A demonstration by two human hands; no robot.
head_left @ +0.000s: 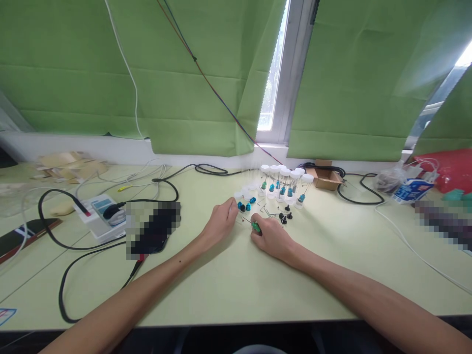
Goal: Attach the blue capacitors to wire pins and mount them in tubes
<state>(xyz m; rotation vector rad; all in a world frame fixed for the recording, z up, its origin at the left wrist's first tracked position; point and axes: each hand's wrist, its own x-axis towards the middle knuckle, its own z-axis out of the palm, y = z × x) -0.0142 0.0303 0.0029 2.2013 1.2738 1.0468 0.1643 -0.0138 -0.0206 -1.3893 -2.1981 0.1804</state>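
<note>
My right hand (272, 237) is closed around a small green knob (256, 226) with a thin metal rod pointing left. Opposite it, my left hand (222, 217) is pinched shut near the rod's end; what its fingers hold is too small to make out. Several blue metallic knobs (248, 207) lie just past my left fingertips. Bent thin metal pieces (262, 205) and several black knobs (283, 218) rest beyond my right hand. Behind them stand several clear vials with white caps (305, 179), with blue or green knobbed pieces inside.
An open cardboard box (327, 178) sits behind the vials near coiled black cable (211, 170). On the left are a white power strip (103, 216), a dark blurred phone-like device (157, 230) and loose cables. A blue-and-white packet (412, 190) and red bag (453, 169) lie right.
</note>
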